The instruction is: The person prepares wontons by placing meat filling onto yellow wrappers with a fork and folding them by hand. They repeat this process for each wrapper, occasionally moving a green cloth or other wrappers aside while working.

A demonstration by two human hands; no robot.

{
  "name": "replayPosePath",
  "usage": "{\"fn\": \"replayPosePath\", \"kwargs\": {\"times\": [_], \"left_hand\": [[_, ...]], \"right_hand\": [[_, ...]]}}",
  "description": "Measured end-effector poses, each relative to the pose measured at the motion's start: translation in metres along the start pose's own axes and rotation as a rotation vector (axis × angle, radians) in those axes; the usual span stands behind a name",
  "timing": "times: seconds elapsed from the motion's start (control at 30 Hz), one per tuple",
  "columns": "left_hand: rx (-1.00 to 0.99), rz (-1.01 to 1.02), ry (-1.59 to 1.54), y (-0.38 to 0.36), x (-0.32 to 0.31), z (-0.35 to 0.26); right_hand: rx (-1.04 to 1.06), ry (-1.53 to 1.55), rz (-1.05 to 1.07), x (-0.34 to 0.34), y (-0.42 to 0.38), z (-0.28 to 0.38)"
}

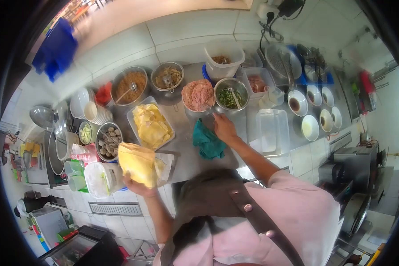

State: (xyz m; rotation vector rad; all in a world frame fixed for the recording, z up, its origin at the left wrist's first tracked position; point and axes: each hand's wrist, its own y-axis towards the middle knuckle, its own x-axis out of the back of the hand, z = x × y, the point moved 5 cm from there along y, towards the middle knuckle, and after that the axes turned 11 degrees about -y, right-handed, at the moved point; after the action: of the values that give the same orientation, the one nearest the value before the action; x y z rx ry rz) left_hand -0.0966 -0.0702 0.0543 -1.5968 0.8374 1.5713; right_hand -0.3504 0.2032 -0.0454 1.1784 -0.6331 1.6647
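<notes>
A stack of yellow wrapper sheets (137,164) is held in my left hand (140,186), above the counter's front edge. My right hand (224,127) reaches over the counter, its fingers at the near edge of the bowl of pink minced meat (198,94). Whether the fingers grip anything there is too small to tell. Beside that hand lies a crumpled green cloth (208,139). More yellow wrappers (150,124) fill a clear tray behind the held stack. A steel bowl of chopped greens with a spoon (231,93) stands right of the meat.
Bowls of brown filling (129,85) and shredded food (167,76) stand at the back. A bowl of grey balls (109,142) and a white tub (103,179) are left. An empty clear container (272,131) and several small sauce bowls (297,103) are right.
</notes>
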Motion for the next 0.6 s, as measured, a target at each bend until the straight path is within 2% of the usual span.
{"fn": "replayPosePath", "kwargs": {"times": [0.1, 0.23, 0.3, 0.6], "left_hand": [[0.042, 0.008, -0.045, 0.000, 0.015, 0.017], [0.025, -0.133, -0.091, -0.003, 0.035, 0.037], [0.015, -0.221, -0.039, -0.001, 0.042, 0.043], [0.068, -0.288, -0.010, 0.005, 0.044, 0.053]], "right_hand": [[0.057, -0.043, 0.040, 0.026, 0.003, 0.004], [0.095, -0.113, -0.022, 0.061, 0.022, 0.015], [0.094, -0.145, -0.036, 0.061, 0.027, 0.016], [0.075, -0.146, 0.165, 0.045, 0.017, 0.016]]}}
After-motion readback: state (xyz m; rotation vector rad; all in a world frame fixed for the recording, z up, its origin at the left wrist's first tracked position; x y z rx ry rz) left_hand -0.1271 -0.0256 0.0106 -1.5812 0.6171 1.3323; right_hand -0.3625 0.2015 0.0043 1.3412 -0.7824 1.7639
